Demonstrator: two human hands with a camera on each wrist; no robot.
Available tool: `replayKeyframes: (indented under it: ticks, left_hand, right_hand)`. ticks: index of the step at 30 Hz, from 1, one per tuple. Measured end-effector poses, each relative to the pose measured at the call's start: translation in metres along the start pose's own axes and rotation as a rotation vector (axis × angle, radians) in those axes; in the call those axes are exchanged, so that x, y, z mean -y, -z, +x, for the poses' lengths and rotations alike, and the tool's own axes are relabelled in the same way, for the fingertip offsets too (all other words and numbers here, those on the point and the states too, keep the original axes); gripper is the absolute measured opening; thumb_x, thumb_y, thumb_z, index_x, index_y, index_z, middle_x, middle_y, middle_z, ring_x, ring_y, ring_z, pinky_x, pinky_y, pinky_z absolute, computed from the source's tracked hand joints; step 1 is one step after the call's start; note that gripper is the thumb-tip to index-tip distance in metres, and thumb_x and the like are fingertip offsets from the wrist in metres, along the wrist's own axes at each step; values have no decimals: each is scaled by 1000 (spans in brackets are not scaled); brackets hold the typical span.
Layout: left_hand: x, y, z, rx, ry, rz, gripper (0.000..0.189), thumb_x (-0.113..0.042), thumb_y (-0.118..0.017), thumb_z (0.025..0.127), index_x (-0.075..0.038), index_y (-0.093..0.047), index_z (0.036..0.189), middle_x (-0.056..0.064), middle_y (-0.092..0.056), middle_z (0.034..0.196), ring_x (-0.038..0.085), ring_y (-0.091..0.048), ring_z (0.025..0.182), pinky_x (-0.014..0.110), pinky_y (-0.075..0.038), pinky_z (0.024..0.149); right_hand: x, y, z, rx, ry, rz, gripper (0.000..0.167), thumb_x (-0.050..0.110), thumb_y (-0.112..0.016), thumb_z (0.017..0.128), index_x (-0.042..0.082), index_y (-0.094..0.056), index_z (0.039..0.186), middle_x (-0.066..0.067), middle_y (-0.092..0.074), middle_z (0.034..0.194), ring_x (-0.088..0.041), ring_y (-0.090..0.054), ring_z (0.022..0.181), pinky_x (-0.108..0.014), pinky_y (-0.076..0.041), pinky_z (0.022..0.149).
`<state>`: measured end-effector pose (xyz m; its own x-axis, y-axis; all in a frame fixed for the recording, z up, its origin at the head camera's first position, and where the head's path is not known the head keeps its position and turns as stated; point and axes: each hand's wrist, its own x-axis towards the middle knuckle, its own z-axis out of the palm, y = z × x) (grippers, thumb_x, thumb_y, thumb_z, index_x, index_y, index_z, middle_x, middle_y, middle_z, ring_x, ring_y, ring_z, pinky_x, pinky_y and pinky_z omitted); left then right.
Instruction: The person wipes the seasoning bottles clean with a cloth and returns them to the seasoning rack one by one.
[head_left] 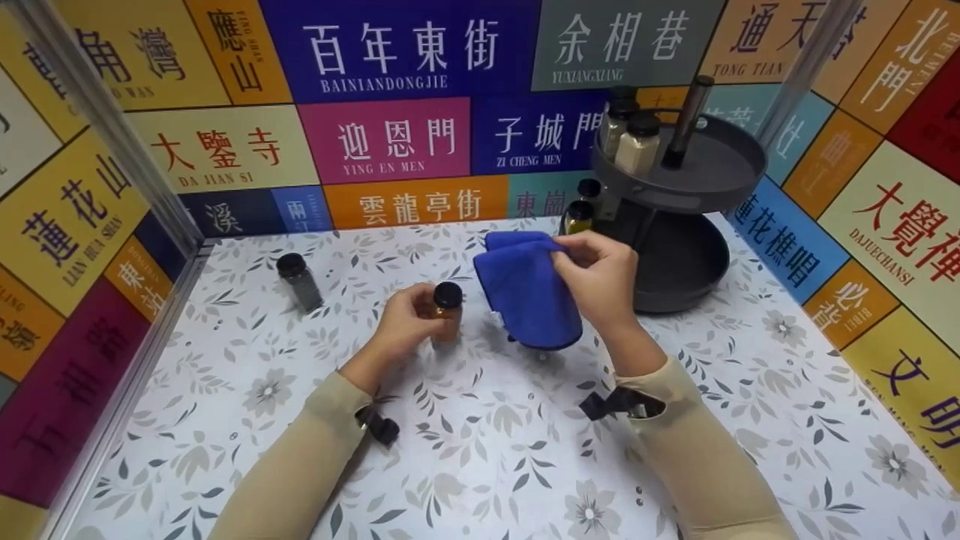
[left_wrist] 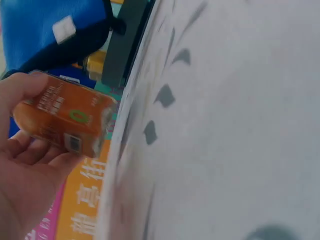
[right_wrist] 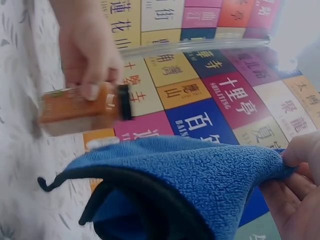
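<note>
the left hand (head_left: 409, 319) has its fingers and thumb wrapped around an orange jar (head_left: 448, 328) with a black lid; a barcode and a green ring show on the label. i cannot tell whether the jar's base touches the patterned tabletop (head_left: 450, 480). the right hand (head_left: 600, 274) pinches a blue cloth (head_left: 532, 296) by its upper edge between thumb and fingers, and the cloth hangs folded to the left of that hand, between it and the jar, near the jar but apart from it. well to the left of the left hand and a little beyond it, a dark bottle (head_left: 301, 285) with a black lid stands on the tabletop. just beyond the right hand, and to its right, is a black two-tier rack (head_left: 694, 201); its upper tier bears two black-lidded jars (head_left: 637, 146), and lower down, behind the right hand, more dark-lidded jars (head_left: 581, 216) show partly hidden.
</note>
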<state>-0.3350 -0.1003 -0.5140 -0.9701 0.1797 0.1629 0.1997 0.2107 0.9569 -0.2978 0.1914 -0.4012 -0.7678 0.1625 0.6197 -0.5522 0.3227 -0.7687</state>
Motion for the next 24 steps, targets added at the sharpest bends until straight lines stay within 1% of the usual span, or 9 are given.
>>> replayKeyframes:
  ticks: [4, 6, 8, 10, 13, 16, 19, 22, 24]
  left_hand:
    - [6, 6, 2, 25, 77, 2, 43, 6, -78, 75, -2, -72, 117, 10, -73, 111, 20, -68, 101, 33, -56, 97]
    - [6, 8, 2, 42, 99, 16, 45, 6, -78, 75, -3, -71, 118, 12, -72, 114, 24, -67, 107, 38, -54, 102]
    - [6, 9, 3, 55, 97, 41, 49, 5, -78, 75, -3, -69, 123, 13, -72, 119, 27, -67, 113, 41, -53, 107]
    - [5, 10, 3, 54, 86, 85, 54, 2, -79, 75, -4, -68, 128, 14, -73, 123, 28, -67, 117, 44, -52, 110]
    - [3, 6, 3, 16, 75, 152, 61, -8, -87, 75, -7, -68, 132, 13, -73, 126, 28, -67, 120, 44, -50, 112]
    - [-1, -1, 3, -62, 90, 237, 70, -24, -97, 70, -9, -67, 131, 12, -73, 126, 29, -66, 119, 44, -49, 112]
    - [-5, -10, 1, -130, 138, 321, 78, -34, -101, 66, -9, -61, 128, 13, -70, 125, 30, -64, 118, 44, -48, 110]
    - [-7, -13, 0, -154, 169, 362, 75, -32, -99, 67, -7, -55, 122, 15, -67, 120, 32, -64, 113, 44, -49, 105]
    - [-9, -12, 0, -148, 183, 349, 68, -25, -94, 68, -6, -53, 119, 16, -67, 118, 32, -63, 112, 44, -50, 104]
  right_hand:
    - [0, 4, 3, -14, -11, 21, 16, -4, -81, 85, 5, -85, 97, -14, -81, 94, -9, -76, 77, -20, -61, 71]
    - [1, 5, 4, -14, -9, 31, 16, -4, -81, 85, 5, -85, 97, -14, -82, 94, -10, -76, 78, -21, -62, 72]
    - [0, 4, 4, -10, -11, 33, 16, -4, -81, 85, 5, -85, 98, -14, -82, 94, -11, -77, 78, -21, -62, 72]
    - [-1, 3, 3, -2, -13, 31, 16, -4, -81, 86, 5, -85, 98, -13, -81, 94, -11, -77, 78, -22, -62, 72]
    - [-3, 1, 2, 12, -26, 28, 15, -4, -81, 86, 5, -85, 98, -13, -81, 94, -11, -76, 78, -22, -62, 72]
    - [-4, -1, 0, 23, -30, 20, 15, -3, -81, 86, 5, -85, 98, -12, -81, 94, -11, -76, 78, -21, -62, 72]
    - [-4, -2, 0, 30, -18, 17, 16, -3, -80, 86, 6, -85, 98, -12, -81, 94, -11, -75, 76, -20, -61, 71]
    - [-5, -3, 0, 40, -17, 9, 16, -3, -80, 86, 7, -85, 98, -12, -81, 94, -10, -75, 76, -20, -60, 70]
    - [-6, -3, 0, 46, -26, 6, 16, -3, -80, 87, 7, -85, 98, -12, -81, 93, -10, -74, 75, -20, -60, 71]
